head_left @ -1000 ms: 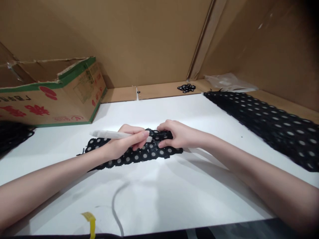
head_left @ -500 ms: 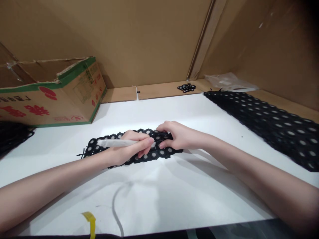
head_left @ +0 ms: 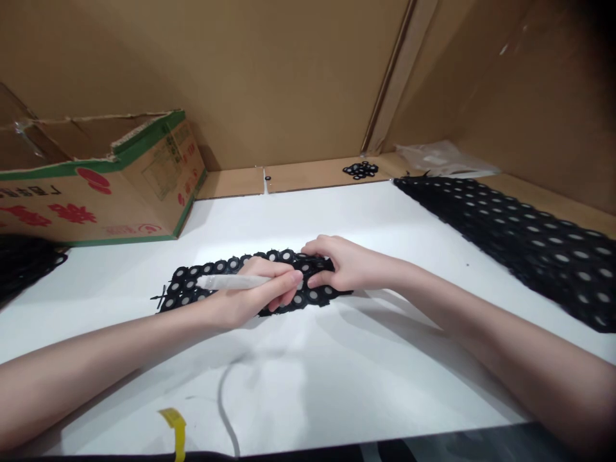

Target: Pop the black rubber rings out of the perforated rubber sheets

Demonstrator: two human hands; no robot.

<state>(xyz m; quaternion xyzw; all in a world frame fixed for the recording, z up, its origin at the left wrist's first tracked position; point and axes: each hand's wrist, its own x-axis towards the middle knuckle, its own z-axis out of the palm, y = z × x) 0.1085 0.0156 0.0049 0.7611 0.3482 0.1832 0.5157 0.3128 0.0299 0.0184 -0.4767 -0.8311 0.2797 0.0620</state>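
My left hand (head_left: 262,292) is closed around a white pen-shaped tool (head_left: 231,282). The tool's back end points left, and its tip is hidden by my fingers. Under it, on the white board, lies a black openwork strip (head_left: 180,289) with rows of pale round discs. My right hand (head_left: 339,263) pinches the strip's right end between thumb and fingers. The fingertips of the two hands are close together over the strip.
At the left stands an open cardboard box (head_left: 144,192), with a dark heap (head_left: 24,263) in front. A larger black dotted sheet (head_left: 539,237) lies right. Farther back are loose black rings (head_left: 360,169) and a plastic bag (head_left: 443,157). Yellow tape (head_left: 178,430) is near the front edge.
My left hand and the white tool have shifted slightly right and down along the strip. The strip's left end has moved a little; my right hand has stayed almost in place.
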